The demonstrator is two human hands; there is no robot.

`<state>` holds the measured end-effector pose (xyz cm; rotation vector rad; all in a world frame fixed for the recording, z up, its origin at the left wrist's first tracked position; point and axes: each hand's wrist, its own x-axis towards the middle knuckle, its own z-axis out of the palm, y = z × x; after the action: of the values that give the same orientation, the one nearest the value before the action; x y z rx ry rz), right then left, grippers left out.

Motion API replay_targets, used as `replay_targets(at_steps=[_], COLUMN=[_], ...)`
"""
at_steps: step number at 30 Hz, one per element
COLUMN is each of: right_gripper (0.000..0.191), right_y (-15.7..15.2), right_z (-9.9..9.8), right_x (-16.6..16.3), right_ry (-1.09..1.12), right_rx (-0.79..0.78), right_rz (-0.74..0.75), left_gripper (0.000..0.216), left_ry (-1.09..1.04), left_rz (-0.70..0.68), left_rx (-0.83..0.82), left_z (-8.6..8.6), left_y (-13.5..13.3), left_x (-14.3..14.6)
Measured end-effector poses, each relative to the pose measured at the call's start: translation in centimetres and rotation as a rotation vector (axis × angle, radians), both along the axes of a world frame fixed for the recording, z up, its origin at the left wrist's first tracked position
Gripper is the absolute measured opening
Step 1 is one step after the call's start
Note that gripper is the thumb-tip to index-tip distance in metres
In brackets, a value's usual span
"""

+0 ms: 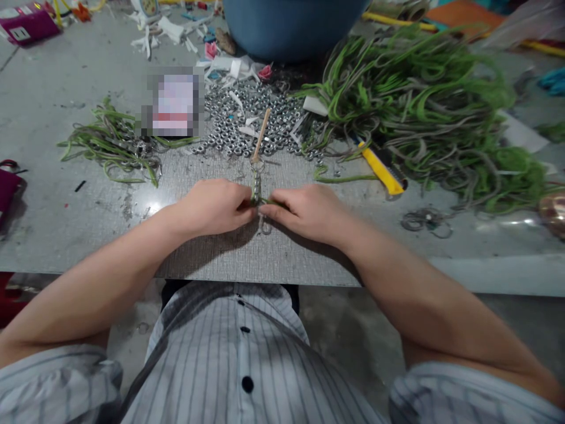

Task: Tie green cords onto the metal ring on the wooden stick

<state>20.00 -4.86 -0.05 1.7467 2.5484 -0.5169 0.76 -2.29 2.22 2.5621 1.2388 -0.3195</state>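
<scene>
My left hand (pixel 215 206) and my right hand (pixel 306 211) meet at the middle of the grey table (pixel 88 224), both with fingers pinched on a green cord (pixel 273 202) that runs between them. A row of small metal nuts (pixel 256 187) is threaded on the cord, reaching up to a key ring (pixel 257 165). A thin wooden stick (pixel 261 135) lies just beyond the ring. A metal ring (pixel 265 225) shows below my fingers.
A heap of loose metal nuts (pixel 238 121) lies behind the stick. A big tangle of green and grey cords (pixel 432 118) fills the right side; a smaller bundle (pixel 115 147) lies left. A yellow utility knife (pixel 382 169) and a blue tub (pixel 291 26) are nearby.
</scene>
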Motion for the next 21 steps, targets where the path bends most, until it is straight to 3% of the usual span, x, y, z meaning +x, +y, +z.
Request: replay_targets(at_steps=[4,8,13,21], right_gripper=[0.031,0.027,0.026,0.025], right_y=[0.2,0.3,0.5,0.6], right_z=[-0.8,-1.7,-2.8,-3.5], right_x=[0.3,0.7,1.0,1.0], right_ry=[0.015,0.098,0.203,0.231], right_rx=[0.068,0.161,0.29,0.296], right_rz=[-0.069,-0.036,0.06,0.094], left_gripper=[0.046,0.038,0.031,0.027], left_ry=[0.023,-0.005,-0.151,-0.163], left_rz=[0.068,0.097,0.053,-0.066], left_rx=[0.044,0.067,0.117,0.193], left_z=[-0.2,-0.4,-0.1,-1.3], left_y=[0.3,0.4,0.2,0.6], left_x=[-0.5,-0.8,-0.8,-0.6])
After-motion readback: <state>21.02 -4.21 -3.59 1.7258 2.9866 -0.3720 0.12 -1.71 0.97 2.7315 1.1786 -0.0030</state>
